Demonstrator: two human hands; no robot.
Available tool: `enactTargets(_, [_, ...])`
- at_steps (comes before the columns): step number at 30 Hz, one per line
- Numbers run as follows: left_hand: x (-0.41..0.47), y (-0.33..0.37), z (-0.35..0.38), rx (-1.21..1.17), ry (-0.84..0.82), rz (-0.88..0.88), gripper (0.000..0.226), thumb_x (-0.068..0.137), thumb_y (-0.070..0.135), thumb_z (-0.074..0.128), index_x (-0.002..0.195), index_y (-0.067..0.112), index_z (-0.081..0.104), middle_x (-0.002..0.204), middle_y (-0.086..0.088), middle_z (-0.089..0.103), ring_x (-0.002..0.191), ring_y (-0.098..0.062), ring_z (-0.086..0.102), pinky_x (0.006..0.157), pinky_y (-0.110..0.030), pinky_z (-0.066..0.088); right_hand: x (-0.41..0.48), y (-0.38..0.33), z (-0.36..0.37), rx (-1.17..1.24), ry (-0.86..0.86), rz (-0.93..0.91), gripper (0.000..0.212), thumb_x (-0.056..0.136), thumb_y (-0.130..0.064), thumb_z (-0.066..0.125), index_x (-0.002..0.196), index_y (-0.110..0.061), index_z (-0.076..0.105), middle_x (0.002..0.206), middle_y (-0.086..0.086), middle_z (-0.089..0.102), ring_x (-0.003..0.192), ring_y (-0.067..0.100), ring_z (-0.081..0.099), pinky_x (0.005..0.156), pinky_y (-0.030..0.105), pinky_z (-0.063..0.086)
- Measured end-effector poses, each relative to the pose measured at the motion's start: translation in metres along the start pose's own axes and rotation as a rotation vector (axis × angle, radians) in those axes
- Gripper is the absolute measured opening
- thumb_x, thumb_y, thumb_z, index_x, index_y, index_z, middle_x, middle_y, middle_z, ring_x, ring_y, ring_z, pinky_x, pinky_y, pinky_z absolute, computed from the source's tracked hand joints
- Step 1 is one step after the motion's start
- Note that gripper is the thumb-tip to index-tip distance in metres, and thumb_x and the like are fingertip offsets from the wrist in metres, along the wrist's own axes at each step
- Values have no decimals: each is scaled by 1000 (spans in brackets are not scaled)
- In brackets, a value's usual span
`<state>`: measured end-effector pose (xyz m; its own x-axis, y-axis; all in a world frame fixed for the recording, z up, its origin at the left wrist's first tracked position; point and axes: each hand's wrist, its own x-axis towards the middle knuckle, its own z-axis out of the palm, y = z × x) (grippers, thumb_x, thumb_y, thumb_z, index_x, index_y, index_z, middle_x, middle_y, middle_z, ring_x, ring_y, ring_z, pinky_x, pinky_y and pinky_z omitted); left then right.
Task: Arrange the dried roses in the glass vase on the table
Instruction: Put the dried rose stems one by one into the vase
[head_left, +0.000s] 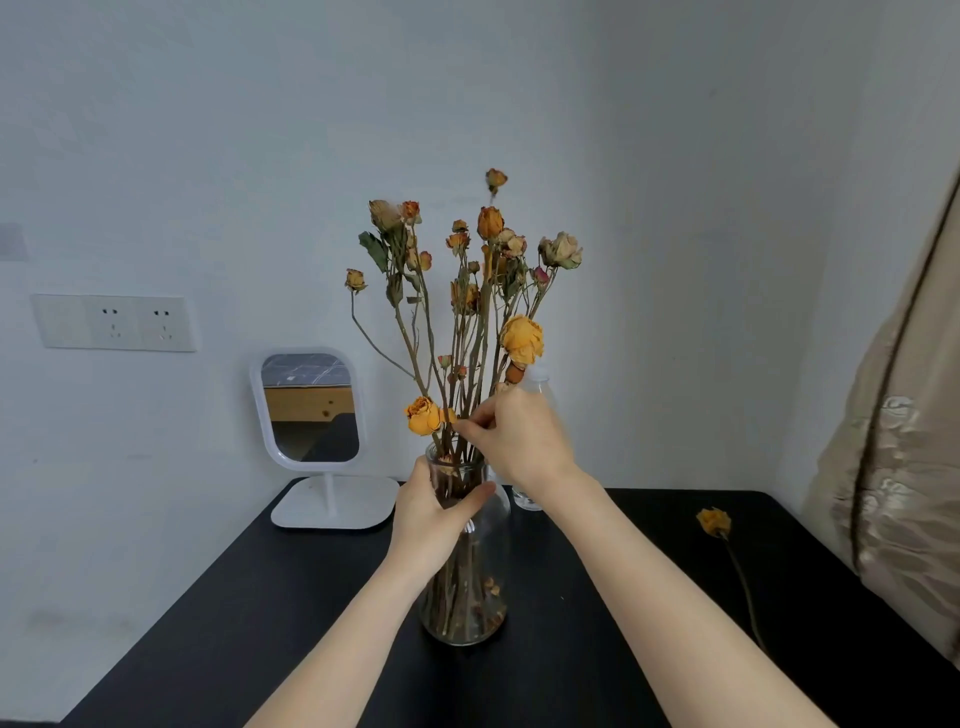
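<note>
A clear glass vase (485, 597) stands on the black table (322, 613), holding several dried roses (467, 291) with long brown stems. My left hand (431, 512) wraps around the vase's neck. My right hand (514, 441) is just above the rim, its fingertips pinching a stem next to a low orange rose (423, 415). A large yellow rose (522, 340) hangs just above that hand. One loose dried rose (714, 522) lies on the table to the right, its stem pointing toward me.
A white standing mirror (311, 410) is at the back left of the table. A clear plastic bottle (527, 496) stands behind my right hand, mostly hidden. A beige curtain (904, 467) hangs at the right edge. Wall sockets (114, 322) sit on the left wall.
</note>
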<state>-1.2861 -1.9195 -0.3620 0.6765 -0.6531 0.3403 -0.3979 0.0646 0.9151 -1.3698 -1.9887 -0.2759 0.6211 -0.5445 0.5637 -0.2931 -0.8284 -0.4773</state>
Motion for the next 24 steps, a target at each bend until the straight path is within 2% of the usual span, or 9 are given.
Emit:
enactTargets(2, [0, 1, 0, 1, 4, 9, 43, 73, 34, 75, 100, 44, 43, 97, 24, 59, 92, 6, 55, 85, -23, 43, 0, -5, -2, 49, 63, 7, 32, 88, -41, 58, 98, -13, 71, 85, 2, 70, 70, 12, 60, 63, 27, 51])
enactTargets(4, [-1, 2, 0, 3, 10, 16, 41, 73, 35, 74, 98, 44, 43, 94, 26, 58, 88, 10, 53, 81, -20, 41, 4, -11, -7, 124, 152, 17, 34, 87, -43, 58, 105, -15, 69, 73, -2, 64, 65, 11, 60, 62, 27, 51])
enactTargets(7, [-2, 2, 0, 8, 12, 13, 46, 73, 35, 74, 105, 39, 41, 93, 29, 55, 86, 12, 51, 81, -21, 40, 11, -15, -13, 191, 175, 44, 24, 90, -33, 58, 102, -16, 70, 59, -4, 57, 60, 17, 63, 67, 32, 55])
enactTargets(9, [-2, 2, 0, 5, 8, 8, 48, 73, 36, 74, 108, 37, 42, 94, 28, 55, 87, 11, 52, 82, -22, 40, 11, -15, -12, 188, 161, 58, 22, 90, -28, 58, 102, -14, 70, 63, -1, 60, 61, 17, 63, 70, 33, 56])
enactTargets(12, [-2, 2, -1, 4, 4, 10, 47, 73, 37, 74, 109, 35, 44, 98, 23, 59, 91, 6, 55, 82, -22, 42, 7, -10, -6, 183, 123, 75, 22, 90, -28, 58, 97, -12, 72, 65, 1, 61, 58, 14, 58, 66, 29, 54])
enactTargets(15, [-3, 3, -1, 10, 5, 12, 40, 72, 37, 75, 97, 42, 44, 96, 22, 60, 89, 6, 56, 75, -17, 42, 5, -7, -4, 215, 110, 103, 22, 90, -29, 59, 92, -11, 72, 58, -3, 57, 56, 14, 56, 66, 30, 54])
enactTargets(18, [-3, 4, -3, 11, -7, 9, 38, 73, 36, 75, 92, 45, 43, 93, 24, 59, 82, 10, 57, 68, -11, 39, 6, -9, -6, 253, 113, 101, 20, 89, -29, 61, 95, -14, 72, 60, -2, 60, 58, 14, 59, 70, 28, 54])
enactTargets(24, [-1, 7, -7, -11, -81, -14, 41, 73, 38, 74, 100, 44, 43, 97, 26, 58, 91, 8, 54, 70, -11, 39, 4, -7, -7, 278, 127, 80, 18, 90, -24, 59, 97, -14, 72, 62, -7, 58, 53, 5, 54, 65, 23, 52])
